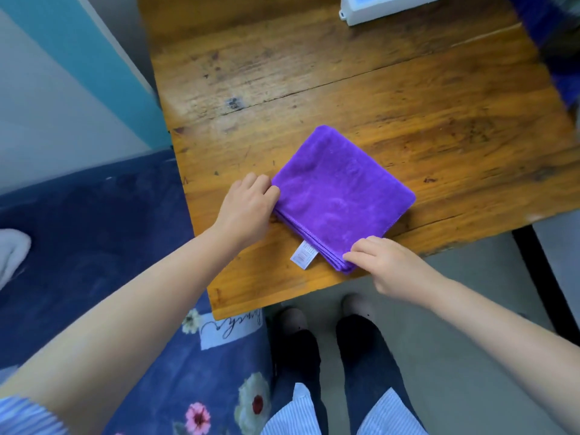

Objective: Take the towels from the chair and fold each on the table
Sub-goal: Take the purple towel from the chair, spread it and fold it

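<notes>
— Where the wooden table (345,76) fills most of the view, what lies on it?

— A purple towel (342,196), folded into a stacked square, set cornerwise near the table's front edge, a white power strip (383,7) well apart at the far edge.

— And the hands?

— The left hand (243,211) is at the towel's left corner, fingers curled round the layered edge. The right hand (386,265) is at the near corner, fingertips bent onto the stack's edge, pinching it. A white care label (303,254) sticks out between the hands.
</notes>
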{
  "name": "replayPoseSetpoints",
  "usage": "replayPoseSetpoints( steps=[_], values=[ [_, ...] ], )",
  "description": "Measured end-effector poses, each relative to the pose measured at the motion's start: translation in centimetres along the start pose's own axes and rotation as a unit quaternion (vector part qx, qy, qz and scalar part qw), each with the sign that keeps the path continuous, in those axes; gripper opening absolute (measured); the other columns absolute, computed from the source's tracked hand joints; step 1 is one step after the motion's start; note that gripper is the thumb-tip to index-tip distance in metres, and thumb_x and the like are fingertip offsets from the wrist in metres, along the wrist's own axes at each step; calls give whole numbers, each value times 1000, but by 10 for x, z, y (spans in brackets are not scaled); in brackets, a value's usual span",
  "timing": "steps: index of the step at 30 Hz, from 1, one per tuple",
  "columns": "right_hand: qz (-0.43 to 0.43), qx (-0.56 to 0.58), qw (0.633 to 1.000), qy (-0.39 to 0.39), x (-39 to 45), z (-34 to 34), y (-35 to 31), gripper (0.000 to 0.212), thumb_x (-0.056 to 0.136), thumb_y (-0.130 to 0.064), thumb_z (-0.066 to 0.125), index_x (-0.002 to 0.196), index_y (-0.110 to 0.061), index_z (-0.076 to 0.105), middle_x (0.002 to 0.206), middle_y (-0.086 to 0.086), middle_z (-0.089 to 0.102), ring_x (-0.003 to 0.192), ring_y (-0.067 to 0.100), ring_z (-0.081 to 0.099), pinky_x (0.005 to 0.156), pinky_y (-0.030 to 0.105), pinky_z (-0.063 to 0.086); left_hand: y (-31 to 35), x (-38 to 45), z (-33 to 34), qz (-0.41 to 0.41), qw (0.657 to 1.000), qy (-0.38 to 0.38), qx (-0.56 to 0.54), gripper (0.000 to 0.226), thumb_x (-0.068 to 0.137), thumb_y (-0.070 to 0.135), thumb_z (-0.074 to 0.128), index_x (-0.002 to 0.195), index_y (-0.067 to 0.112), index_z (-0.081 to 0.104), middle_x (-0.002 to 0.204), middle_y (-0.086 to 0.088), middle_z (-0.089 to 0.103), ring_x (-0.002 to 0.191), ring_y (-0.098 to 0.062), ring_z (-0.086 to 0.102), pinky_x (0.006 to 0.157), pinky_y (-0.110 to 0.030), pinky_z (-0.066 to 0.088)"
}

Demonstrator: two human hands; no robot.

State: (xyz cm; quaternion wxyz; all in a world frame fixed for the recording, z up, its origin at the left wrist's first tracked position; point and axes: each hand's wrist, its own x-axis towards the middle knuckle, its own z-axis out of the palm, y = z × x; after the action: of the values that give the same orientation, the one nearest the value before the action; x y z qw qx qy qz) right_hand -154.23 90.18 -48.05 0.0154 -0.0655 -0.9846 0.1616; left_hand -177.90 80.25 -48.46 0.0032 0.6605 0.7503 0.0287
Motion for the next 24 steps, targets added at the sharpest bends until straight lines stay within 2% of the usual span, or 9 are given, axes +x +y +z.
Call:
replayPoseSetpoints(
  steps=[3,6,7,10,13,16,18,21,24],
  values=[
    [26,19,998,60,19,-26,23,40,65,2,31,76,6,69,69,18,66,55,32,62,53,32,51,30,-5,-5,-99,992,14,-73,34,64,16,34,68,2,65,70,-14,64,61,-31,63,50,-26,50],
    [68,-14,993,100,60,-35,53,40,69,-1,34,87,10,68,85,26,69,75,42,67,68,38,56,69,-4,5,-204,971,-25,-118,47,73,33,41,89,1,70,90,-17,69,80,-33,69,66,-32,56],
    [65,-28,993,99,76,-35,60,41,72,-4,35,94,10,67,94,27,68,85,45,66,73,46,56,79,-2,4,-236,963,-55,-118,55,76,41,42,101,0,69,103,-21,68,92,-36,67,76,-36,56],
    [10,-76,997,-20,117,-30,68,54,84,-24,28,122,2,56,131,23,53,122,46,47,97,59,38,99,-1,17,-307,932,-118,-152,80,84,55,48,138,-3,39,146,-28,33,136,-41,33,110,-49,29],
    [-52,-104,980,-162,130,-20,71,76,80,-46,4,143,-12,31,153,8,23,143,33,15,115,50,9,109,0,15,-337,927,-131,-103,89,83,63,36,142,-4,32,150,-28,25,140,-39,26,112,-47,28],
    [-37,-94,979,-178,129,-13,90,76,81,-51,1,146,-18,20,156,3,12,146,26,6,117,44,3,110,-4,29,-339,916,-174,-125,92,88,64,30,149,2,-2,156,-19,-10,146,-31,-8,119,-41,1],
    [49,-51,982,-176,129,-15,107,63,92,-47,14,147,-18,15,157,3,6,146,26,0,118,42,4,110,-5,30,-338,926,-124,-113,92,87,64,30,148,0,4,156,-21,-3,146,-33,-1,118,-43,4],
    [150,-30,974,-165,119,-25,134,52,100,-30,26,147,-14,15,158,4,4,146,25,-3,117,41,2,111,-3,31,-356,913,-156,-121,91,87,62,32,148,0,8,156,-21,0,146,-33,2,118,-45,5],
    [140,15,986,-86,97,-36,146,55,94,-29,29,142,-3,30,153,16,22,144,33,12,116,47,15,112,0,27,-347,929,-110,-66,80,81,56,38,133,-3,46,140,-28,43,129,-40,44,101,-59,35]
  ],
)
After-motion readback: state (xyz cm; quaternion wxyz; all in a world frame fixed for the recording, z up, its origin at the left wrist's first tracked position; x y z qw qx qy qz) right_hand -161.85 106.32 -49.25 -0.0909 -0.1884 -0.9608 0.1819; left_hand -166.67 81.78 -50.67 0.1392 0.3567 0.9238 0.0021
